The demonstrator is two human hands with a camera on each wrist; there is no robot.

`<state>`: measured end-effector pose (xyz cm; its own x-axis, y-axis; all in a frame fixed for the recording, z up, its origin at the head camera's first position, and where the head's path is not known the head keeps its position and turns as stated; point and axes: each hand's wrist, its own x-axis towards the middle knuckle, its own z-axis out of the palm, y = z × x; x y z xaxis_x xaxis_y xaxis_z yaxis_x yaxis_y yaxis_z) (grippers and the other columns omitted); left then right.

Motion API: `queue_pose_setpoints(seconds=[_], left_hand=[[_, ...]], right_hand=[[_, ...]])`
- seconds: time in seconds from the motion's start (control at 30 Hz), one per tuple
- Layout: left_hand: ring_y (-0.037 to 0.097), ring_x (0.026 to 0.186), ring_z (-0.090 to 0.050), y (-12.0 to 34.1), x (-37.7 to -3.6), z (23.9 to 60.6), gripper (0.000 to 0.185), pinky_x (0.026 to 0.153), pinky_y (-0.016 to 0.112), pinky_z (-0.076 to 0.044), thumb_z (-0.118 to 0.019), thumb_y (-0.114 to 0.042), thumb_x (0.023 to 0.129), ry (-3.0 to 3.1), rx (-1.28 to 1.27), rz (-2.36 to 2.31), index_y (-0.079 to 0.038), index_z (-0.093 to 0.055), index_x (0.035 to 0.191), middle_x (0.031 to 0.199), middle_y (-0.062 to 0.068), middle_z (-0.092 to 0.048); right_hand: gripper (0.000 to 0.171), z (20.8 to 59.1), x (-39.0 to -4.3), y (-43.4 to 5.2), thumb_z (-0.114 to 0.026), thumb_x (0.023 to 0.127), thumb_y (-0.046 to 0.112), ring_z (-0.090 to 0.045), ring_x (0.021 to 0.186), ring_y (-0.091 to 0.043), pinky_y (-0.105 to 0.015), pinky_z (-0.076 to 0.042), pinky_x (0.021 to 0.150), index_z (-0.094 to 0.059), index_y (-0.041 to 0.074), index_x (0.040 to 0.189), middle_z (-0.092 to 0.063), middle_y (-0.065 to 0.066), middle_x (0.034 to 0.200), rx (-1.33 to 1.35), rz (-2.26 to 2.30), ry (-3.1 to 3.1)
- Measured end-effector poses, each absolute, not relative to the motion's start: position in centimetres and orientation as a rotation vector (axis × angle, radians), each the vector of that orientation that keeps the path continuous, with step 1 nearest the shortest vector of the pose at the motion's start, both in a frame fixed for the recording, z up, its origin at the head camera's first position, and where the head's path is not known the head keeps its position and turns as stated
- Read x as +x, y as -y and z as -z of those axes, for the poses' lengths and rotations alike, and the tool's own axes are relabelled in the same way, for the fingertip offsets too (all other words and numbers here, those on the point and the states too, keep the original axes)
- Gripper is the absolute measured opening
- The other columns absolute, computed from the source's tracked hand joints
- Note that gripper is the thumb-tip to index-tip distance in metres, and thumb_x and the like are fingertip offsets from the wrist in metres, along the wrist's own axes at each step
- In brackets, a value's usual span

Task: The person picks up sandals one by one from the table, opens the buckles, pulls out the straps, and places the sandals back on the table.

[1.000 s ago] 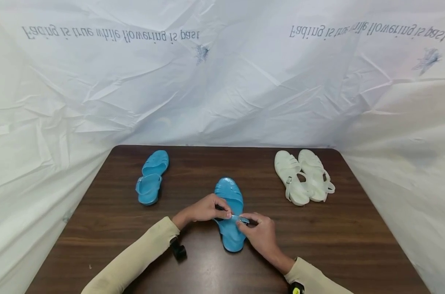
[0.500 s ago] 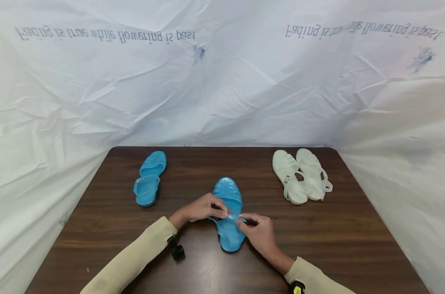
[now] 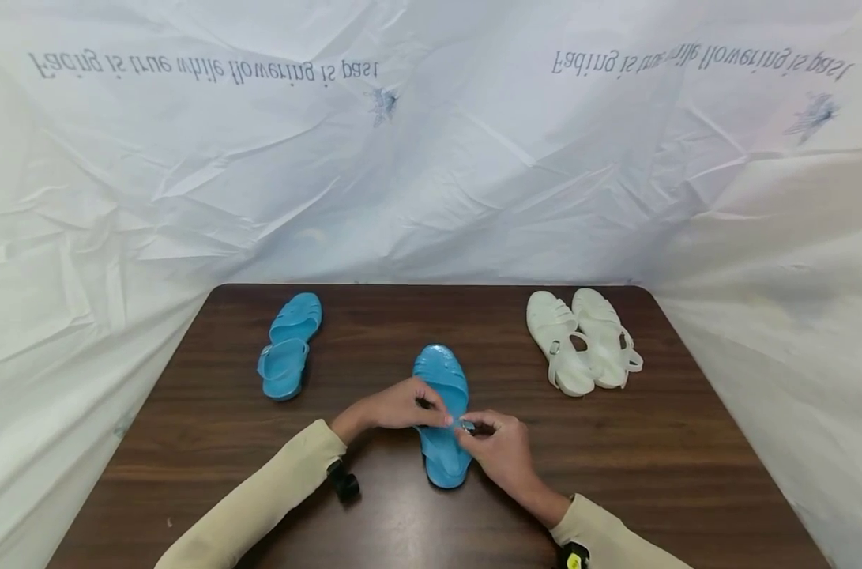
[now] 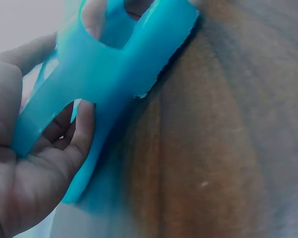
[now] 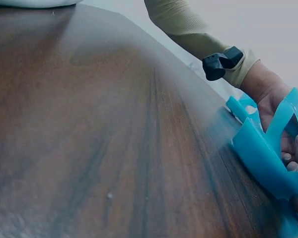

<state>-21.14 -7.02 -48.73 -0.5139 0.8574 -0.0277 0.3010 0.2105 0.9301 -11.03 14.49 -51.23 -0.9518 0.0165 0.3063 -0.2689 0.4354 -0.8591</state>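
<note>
the left hand (image 3: 395, 408) and the right hand (image 3: 498, 450) meet over the near blue sandal (image 3: 442, 411), each pinching its strap (image 3: 461, 423) at mid table (image 3: 374, 521). the other blue sandal (image 3: 288, 344) lies far left, and a white pair (image 3: 580, 340) sits far right, well apart.

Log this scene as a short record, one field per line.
surface: dark wooden table
left hand: pinches the strap of the near blue sandal
right hand: pinches the same strap at its buckle
far left: second blue sandal
far right: pair of white sandals, side by side
backdrop: creased white sheet with printed text
</note>
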Motion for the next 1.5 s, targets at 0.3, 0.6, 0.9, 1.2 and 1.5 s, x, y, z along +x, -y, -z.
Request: queue_pose_setpoints(seconds=[0.3, 0.6, 0.9, 1.2, 1.5], left_hand=[[0.008, 0.073, -0.056, 7.4, -20.8, 49.7, 0.014, 0.066, 0.024, -0.048, -0.072, -0.017, 0.097, -1.998, 1.088, -1.410, -0.009, -0.083, 0.095, 0.085, 0.000, -0.067], [0.017, 0.103, -0.069, 7.6, -20.8, 50.0, 0.014, 0.082, 0.031, -0.057, -0.071, -0.012, 0.097, -1.891, 1.056, -1.501, -0.002, -0.081, 0.102, 0.091, 0.006, -0.068], [0.022, 0.121, -0.065, 7.5, -20.9, 49.9, 0.016, 0.092, 0.035, -0.057, -0.069, -0.009, 0.098, -1.837, 1.023, -1.520, 0.001, -0.080, 0.102, 0.090, 0.008, -0.067], [0.023, 0.125, -0.063, 7.3, -20.9, 50.3, 0.017, 0.095, 0.037, -0.056, -0.069, -0.007, 0.098, -1.780, 0.995, -1.588, 0.007, -0.078, 0.100, 0.090, 0.007, -0.066], [0.021, 0.117, -0.067, 7.5, -20.8, 50.4, 0.023, 0.088, 0.036, -0.058, -0.069, -0.009, 0.098, -1.727, 0.923, -1.675, 0.014, -0.073, 0.094, 0.096, 0.012, -0.068]], right_hand=[[0.020, 51.4, -11.0, -14.6, -0.089, 0.078, 0.010, -0.070, 0.077, -0.005, -0.025, -0.059, 0.065, -0.082, 0.020, 0.094, -0.076, 0.009, 0.086, 0.238, -1.517, 2.420], [0.016, 51.7, -11.0, -14.5, -0.088, 0.080, 0.011, -0.072, 0.083, -0.007, -0.025, -0.059, 0.069, -0.083, 0.013, 0.096, -0.078, 0.008, 0.091, 0.198, -1.556, 2.402], [0.014, 49.5, -10.0, -13.4, -0.085, 0.080, 0.000, -0.070, 0.082, -0.005, -0.023, -0.058, 0.072, -0.082, 0.004, 0.093, -0.078, -0.001, 0.089, 0.081, -1.644, 2.346], [0.012, 49.4, -9.9, -13.0, -0.081, 0.082, -0.006, -0.070, 0.080, -0.007, -0.024, -0.058, 0.071, -0.080, -0.004, 0.094, -0.078, -0.009, 0.089, -0.015, -1.738, 2.309], [0.008, 51.6, -10.8, -14.6, -0.082, 0.086, 0.005, -0.069, 0.079, -0.008, -0.022, -0.057, 0.070, -0.083, 0.008, 0.093, -0.078, -0.004, 0.088, -0.035, -1.812, 2.290]])
